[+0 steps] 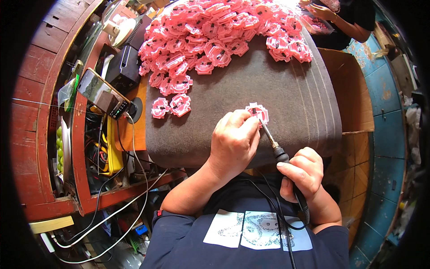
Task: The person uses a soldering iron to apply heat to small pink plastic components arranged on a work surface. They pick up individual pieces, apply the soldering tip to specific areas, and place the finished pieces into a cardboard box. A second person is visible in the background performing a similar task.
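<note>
My right hand [304,174] is wrapped round the black grip of a soldering iron [281,154], whose metal shaft slants up and left. Its tip meets the near side of a small pink plastic part [257,111] with a white edge and a dark piece in its middle. Pinched together, the fingers of my left hand [235,136] come right up against this part's left edge. What they hold is too small or hidden to make out. Two similar pink parts [180,105] lie to the left on the grey mat [215,94].
A big heap of pink parts [210,31] covers the mat's far side. On the left stand a phone [101,92] on a holder and a black box [123,67]. The iron's cable [280,210] crosses my shirt. A cardboard box [351,89] and another person's arm [347,27] are on the right.
</note>
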Motion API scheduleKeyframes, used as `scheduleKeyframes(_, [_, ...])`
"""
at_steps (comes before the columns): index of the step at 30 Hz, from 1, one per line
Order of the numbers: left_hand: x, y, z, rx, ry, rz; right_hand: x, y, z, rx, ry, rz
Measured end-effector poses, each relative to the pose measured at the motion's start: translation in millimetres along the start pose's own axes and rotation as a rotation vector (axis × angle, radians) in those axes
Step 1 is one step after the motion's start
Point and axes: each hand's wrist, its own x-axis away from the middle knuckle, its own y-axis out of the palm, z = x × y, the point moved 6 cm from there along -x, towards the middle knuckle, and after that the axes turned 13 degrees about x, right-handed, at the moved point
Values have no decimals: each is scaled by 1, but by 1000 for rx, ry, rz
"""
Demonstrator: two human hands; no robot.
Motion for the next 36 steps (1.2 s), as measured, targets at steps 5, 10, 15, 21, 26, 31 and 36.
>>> scheduleKeyframes(5, [0, -1, 1, 5, 1, 3, 2, 0, 0, -13, 8, 0])
scheduleKeyframes(10, [0, 0, 1, 13, 8, 7, 5, -10, 7, -29, 55, 29])
scheduleKeyframes(15, [0, 1, 2, 26, 18, 10, 10, -8, 11, -11, 88, 61])
scheduleKeyframes(21, [1, 0, 1, -26, 20, 5, 10, 1, 12, 122, 173, 62])
scheduleKeyframes(26, [3, 7, 0, -39, 40, 30, 28, 13, 35, 17, 300, 89])
scheduleKeyframes(31, [6, 2, -1, -40, 62, 69, 14, 26, 40, 138, 246, -29])
scheduleKeyframes(36, [6, 4, -1, 5, 65, 83, 1, 37, 44, 149, 262, -169])
